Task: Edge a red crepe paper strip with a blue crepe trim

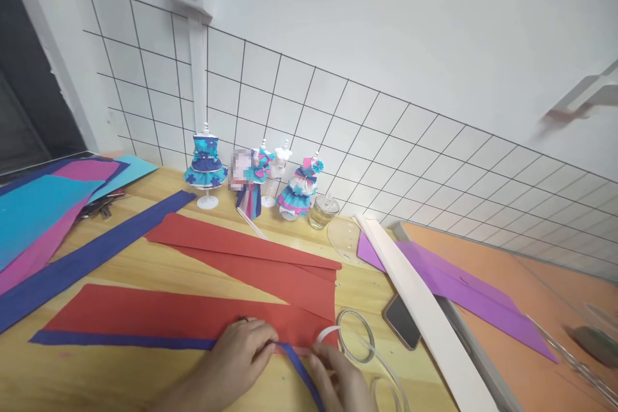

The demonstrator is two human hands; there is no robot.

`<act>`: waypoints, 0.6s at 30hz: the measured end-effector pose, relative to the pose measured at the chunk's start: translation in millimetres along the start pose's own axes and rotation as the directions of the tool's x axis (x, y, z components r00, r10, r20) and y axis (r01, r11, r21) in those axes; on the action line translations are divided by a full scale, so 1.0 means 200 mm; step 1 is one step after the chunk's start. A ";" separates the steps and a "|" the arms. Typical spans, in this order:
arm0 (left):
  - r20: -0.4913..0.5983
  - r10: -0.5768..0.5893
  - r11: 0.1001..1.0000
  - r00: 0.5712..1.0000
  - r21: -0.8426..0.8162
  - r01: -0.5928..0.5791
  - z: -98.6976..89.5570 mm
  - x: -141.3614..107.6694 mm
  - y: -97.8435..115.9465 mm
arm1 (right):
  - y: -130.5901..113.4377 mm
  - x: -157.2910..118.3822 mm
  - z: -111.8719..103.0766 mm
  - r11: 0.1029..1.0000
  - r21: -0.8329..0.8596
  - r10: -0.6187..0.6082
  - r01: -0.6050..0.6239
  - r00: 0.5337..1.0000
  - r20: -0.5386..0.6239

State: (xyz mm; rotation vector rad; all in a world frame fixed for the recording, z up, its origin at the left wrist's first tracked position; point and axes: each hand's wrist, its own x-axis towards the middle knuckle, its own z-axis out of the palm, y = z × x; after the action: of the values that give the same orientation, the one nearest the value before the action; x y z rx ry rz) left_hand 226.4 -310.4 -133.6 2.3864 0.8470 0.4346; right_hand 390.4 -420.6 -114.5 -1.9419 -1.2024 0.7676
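A red paper piece (178,315) lies on the wooden table with a narrow blue paper strip (125,339) along its near edge. My left hand (244,357) rests on that edge, its fingers closed on the blue strip and pressing it to the red piece. To the right of those fingers, the strip's loose end bends away toward me. Beside that end, my right hand (340,376) is closed, a thin white tape strip (329,333) curling up at its fingertips. A tape roll (356,335) lies just beyond. My palms hide part of the strip.
Folded red paper (251,257) lies behind. A long blue strip (96,251) and coloured sheets (43,206) are at left. Small dressed mannequins (206,161) and a glass (323,211) stand at the wall grid. A phone (402,322) and white strip (425,309) are right.
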 end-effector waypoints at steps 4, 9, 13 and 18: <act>0.004 0.019 1.000 1.000 -0.012 -0.019 -0.03 -0.01 0.01 | -0.05 0.08 0.07 0.996 0.088 -0.013 -0.013 0.958 0.285; -0.002 0.033 0.998 0.999 -0.052 -0.033 -0.03 -0.04 -0.01 | 0.02 0.11 0.07 0.990 0.113 0.045 -0.086 0.945 0.324; -0.029 0.015 0.997 0.999 -0.072 -0.017 -0.03 -0.06 -0.02 | 0.08 0.12 0.05 0.991 0.084 0.076 -0.102 0.961 0.266; 0.040 -0.019 0.999 0.999 -0.038 0.020 -0.03 -0.06 -0.02 | 0.05 0.13 0.03 0.984 0.086 0.131 -0.157 0.958 0.255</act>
State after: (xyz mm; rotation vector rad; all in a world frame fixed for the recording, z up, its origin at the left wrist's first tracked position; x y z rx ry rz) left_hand 213.1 -313.2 -132.4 2.3416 0.8361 0.3915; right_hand 401.6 -398.2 -128.4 -1.9021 -1.1461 1.1567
